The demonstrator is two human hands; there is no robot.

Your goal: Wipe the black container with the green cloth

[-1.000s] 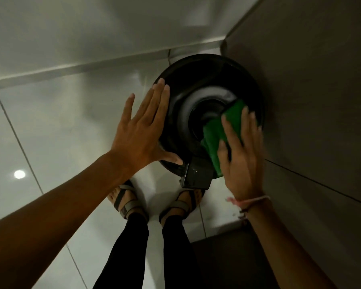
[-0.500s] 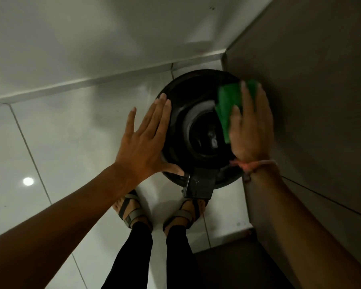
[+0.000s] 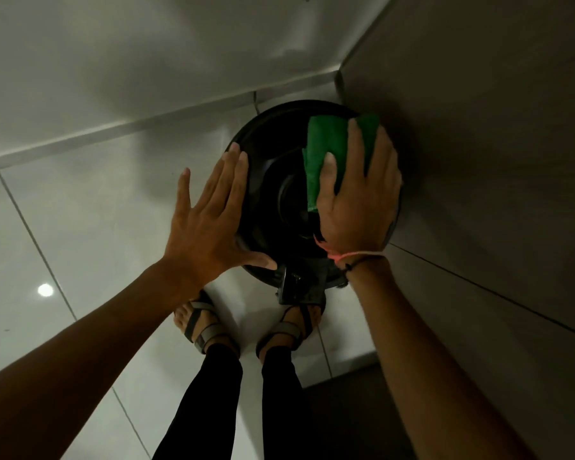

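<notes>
A round black container (image 3: 263, 154) stands on the floor in a corner, seen from above, with a round opening in the middle of its lid. My left hand (image 3: 210, 224) lies flat against its left rim, fingers spread, thumb on the near edge. My right hand (image 3: 359, 197) presses a folded green cloth (image 3: 326, 151) onto the far right part of the lid, fingers spread over the cloth. A black pedal (image 3: 301, 287) sticks out at the container's near side.
A grey cabinet wall (image 3: 478, 161) rises right beside the container. A white wall with skirting (image 3: 146, 124) runs behind. Glossy white floor tiles (image 3: 80, 227) lie to the left. My sandalled feet (image 3: 206, 327) stand just before the pedal.
My right hand has slid the green cloth from the lid's near right side up to the far right rim. The left hand has stayed on the left rim.
</notes>
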